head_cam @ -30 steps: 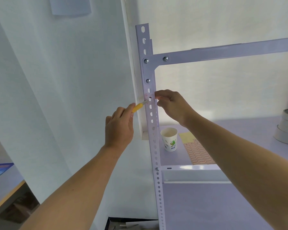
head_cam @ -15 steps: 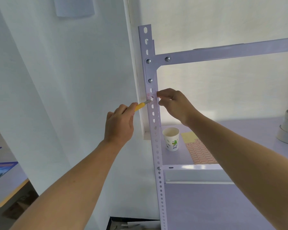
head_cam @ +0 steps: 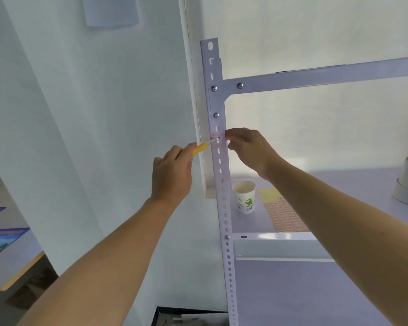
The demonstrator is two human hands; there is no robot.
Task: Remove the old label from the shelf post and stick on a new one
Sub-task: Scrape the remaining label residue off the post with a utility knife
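The left hand [head_cam: 172, 175] was closed around a yellow-handled tool [head_cam: 201, 147], its pale tip laid against the face of the shelf post [head_cam: 224, 208] just below the corner bolts. The right hand [head_cam: 247, 149] had its fingertips pinched together at the post's right edge, level with the tip; whether they held a peeled corner was too small to tell. The old label [head_cam: 215, 135] showed only as a faint reddish smudge across the post around one slot, thin and mostly worn away. This looked like the removal step, not yet finished. Next, the tip would probably need to work flat under the remaining residue without gouging the paint. On the shelf [head_cam: 339, 184] behind stood a paper cup [head_cam: 245, 196], with a sheet of new labels [head_cam: 284, 216] just beside it, untouched.
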